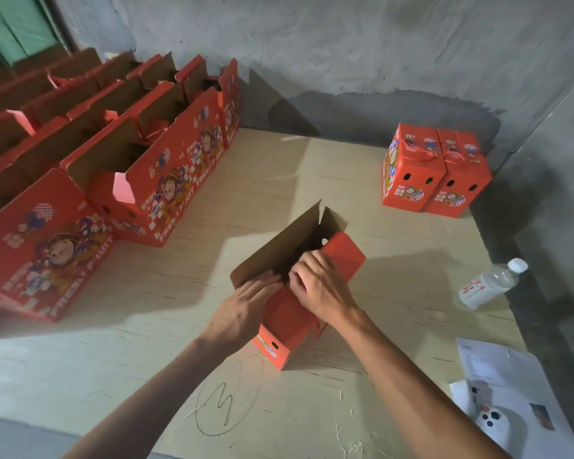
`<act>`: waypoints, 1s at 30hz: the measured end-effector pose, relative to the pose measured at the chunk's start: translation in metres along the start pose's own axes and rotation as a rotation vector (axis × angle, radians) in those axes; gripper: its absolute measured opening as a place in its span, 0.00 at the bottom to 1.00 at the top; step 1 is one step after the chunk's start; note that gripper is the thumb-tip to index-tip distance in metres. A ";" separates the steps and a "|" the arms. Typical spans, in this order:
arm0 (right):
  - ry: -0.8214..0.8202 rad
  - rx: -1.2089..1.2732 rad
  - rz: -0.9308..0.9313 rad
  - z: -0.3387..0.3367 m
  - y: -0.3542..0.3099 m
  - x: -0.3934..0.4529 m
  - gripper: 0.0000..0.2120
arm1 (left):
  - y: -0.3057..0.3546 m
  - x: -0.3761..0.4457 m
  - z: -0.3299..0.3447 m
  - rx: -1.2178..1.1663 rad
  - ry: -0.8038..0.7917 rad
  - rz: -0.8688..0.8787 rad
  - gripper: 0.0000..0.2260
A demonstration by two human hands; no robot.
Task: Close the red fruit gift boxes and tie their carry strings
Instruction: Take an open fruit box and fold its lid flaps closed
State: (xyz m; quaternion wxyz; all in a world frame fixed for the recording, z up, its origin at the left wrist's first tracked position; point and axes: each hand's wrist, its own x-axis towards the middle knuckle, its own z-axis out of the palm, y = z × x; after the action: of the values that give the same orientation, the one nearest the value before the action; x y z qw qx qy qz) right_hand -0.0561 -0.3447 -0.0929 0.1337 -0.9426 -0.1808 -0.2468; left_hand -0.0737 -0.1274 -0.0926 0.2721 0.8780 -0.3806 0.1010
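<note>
A red fruit gift box (287,321) stands on the wooden board in front of me, its brown-lined left top flap (279,245) raised and its right red flap (343,255) folded partly over. My left hand (246,306) lies with straight fingers against the inside of the raised flap. My right hand (318,283) is curled over the box's middle, fingertips pinching something at the top opening; what it pinches is hidden. Two closed red boxes (434,170) with tied strings stand at the far right by the wall.
Several open red boxes (166,180) stand in rows along the left. A water bottle (492,283) lies at the right edge of the board (395,260). Papers (497,376) and a small white device (492,424) sit at the near right. Concrete walls enclose the back and right.
</note>
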 end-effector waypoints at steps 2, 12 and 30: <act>0.013 0.010 0.004 0.002 0.001 -0.001 0.09 | -0.006 0.002 0.000 -0.025 0.016 -0.001 0.16; 0.203 0.007 0.111 -0.012 0.011 -0.009 0.18 | -0.025 0.014 0.005 -0.107 -0.050 -0.008 0.17; 0.108 0.126 0.235 -0.044 -0.018 -0.021 0.20 | -0.056 0.051 0.002 0.131 -0.211 0.125 0.16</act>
State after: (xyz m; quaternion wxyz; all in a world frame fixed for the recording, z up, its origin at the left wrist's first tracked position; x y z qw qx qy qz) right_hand -0.0987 -0.3494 -0.0634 0.2302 -0.9323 -0.0771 -0.2681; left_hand 0.0022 -0.1288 -0.0973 0.1661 0.8742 -0.4536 0.0496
